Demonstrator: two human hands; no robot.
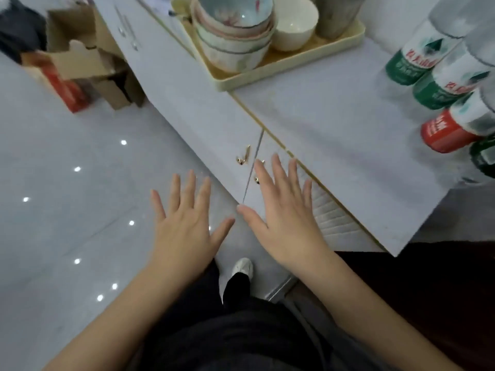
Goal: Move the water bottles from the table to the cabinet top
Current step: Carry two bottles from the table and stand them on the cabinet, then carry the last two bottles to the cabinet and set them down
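Several water bottles stand on the white cabinet top (334,135) at the right edge of view: two with green labels (409,62) (439,89), one with a red label (444,129), and part of another green one (484,156). My left hand (184,223) hovers over the floor with fingers spread flat and holds nothing. My right hand (281,212) is spread flat in front of the cabinet doors, near the gold handles (245,156), also holding nothing. The table is not in view.
A cream tray (267,73) on the cabinet top carries a stack of bowls (233,30), a white bowl (294,22) and a metal container (337,14). Cardboard boxes (88,70) sit on the glossy floor at the left. My legs and a white shoe (242,266) show below.
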